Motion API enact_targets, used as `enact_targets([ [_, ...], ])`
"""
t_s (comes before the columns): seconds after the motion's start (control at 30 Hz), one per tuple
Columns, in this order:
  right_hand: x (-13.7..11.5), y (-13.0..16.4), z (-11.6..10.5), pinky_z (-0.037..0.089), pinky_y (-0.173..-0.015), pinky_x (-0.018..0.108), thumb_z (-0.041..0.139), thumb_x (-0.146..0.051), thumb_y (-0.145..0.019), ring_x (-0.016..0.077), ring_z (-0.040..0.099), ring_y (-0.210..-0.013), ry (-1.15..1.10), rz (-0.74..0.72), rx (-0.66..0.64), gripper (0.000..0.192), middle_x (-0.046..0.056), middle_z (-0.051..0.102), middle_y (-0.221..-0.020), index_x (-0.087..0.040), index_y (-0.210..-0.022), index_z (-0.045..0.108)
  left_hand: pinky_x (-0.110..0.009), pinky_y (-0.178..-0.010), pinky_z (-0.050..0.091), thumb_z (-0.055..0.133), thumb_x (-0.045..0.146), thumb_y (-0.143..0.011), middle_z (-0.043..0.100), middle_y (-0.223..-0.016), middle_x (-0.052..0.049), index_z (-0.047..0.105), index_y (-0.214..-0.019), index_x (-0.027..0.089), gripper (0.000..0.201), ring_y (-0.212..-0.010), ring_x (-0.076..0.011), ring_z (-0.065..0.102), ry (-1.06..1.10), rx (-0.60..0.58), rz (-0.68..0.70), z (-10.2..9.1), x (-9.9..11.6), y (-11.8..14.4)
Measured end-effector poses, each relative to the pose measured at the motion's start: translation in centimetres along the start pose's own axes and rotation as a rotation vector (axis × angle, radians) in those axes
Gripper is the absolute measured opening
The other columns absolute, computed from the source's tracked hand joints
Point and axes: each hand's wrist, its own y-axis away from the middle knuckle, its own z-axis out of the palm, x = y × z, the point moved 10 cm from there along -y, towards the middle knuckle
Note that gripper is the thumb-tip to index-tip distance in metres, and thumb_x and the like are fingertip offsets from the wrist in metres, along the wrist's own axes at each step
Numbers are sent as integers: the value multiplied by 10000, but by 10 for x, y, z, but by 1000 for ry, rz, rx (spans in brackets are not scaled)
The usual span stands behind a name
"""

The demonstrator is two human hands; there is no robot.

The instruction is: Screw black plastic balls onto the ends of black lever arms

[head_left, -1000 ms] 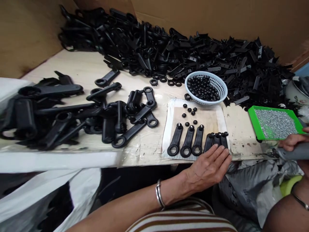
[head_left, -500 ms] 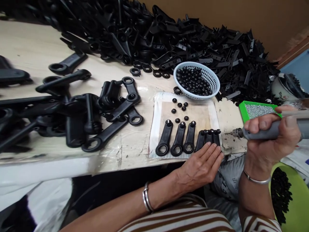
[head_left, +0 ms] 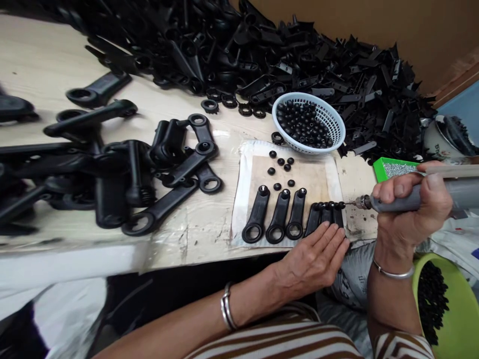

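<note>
My right hand (head_left: 413,214) is wrapped round a grey electric screwdriver (head_left: 466,193), held level and pointing left. Its thin bit reaches the end of the rightmost black part in a tight row of black plastic handles (head_left: 326,214). Across the lower ends of that row lies my left hand (head_left: 312,259), fingers straight and together, hiding part of it. Left of the row, three black ring-ended handles (head_left: 260,212) lie side by side on a white-edged cloth (head_left: 247,164). Several small round black knobs (head_left: 271,171) sit above them.
A pale blue basket (head_left: 340,130) of black knobs stands behind the cloth. Near the screwdriver is a green tray (head_left: 380,170) of small metal screws. Loose black handles (head_left: 112,192) cover the left; a heap of black parts (head_left: 224,55) lines the back. A lime-green tub (head_left: 458,304) stands lower right.
My right hand has brought the screwdriver left, so its bit now meets the rightmost part of the row. My left hand stays on the handles. The view has shifted slightly.
</note>
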Motion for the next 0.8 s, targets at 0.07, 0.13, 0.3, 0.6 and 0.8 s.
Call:
enact_targets([
  [0.07, 2, 1, 0, 398, -405, 262, 685, -363, -707, 88, 417, -360, -59, 12, -10, 218, -100, 454, -475, -231, -820, 554, -415, -998, 530, 498, 83, -895, 693, -1184, -161, 651, -1140, 39, 292, -1112, -262, 668, -1, 1, 2, 0, 0, 0],
  [0.13, 4, 1, 0, 403, -405, 253, 695, -343, -705, 87, 427, -361, -80, 19, -12, 206, -99, 467, -468, -222, -818, 573, -418, -1009, 522, 495, 82, -897, 686, -1194, -168, 642, -1152, 36, 297, -1123, -260, 662, -4, -17, 4, 2, 0, 1],
  [0.3, 4, 1, 3, 397, -385, 236, 711, -334, -711, 83, 422, -352, -91, 4, -33, 196, -101, 463, -457, -218, -803, 583, -428, -1019, 514, 491, 77, -897, 673, -1217, -180, 629, -1175, 31, 314, -1141, -264, 653, -4, -42, 17, 5, 1, 2],
  [0.6, 2, 4, 12, 429, -400, 240, 685, -340, -759, 84, 428, -359, -51, -11, -129, 165, -99, 453, -482, -228, -828, 583, -418, -1003, 531, 459, 56, -898, 689, -1192, -160, 651, -1142, 37, 312, -1121, -260, 663, 16, -31, 1, 1, -1, -2],
  [0.8, 1, 2, 19, 393, -368, 225, 703, -362, -748, 80, 414, -336, -42, -27, -164, 187, -98, 433, -446, -227, -717, 578, -414, -1004, 530, 472, 71, -906, 691, -1186, -163, 646, -1145, 34, 298, -1124, -259, 663, 15, -33, 7, 1, -1, -2],
])
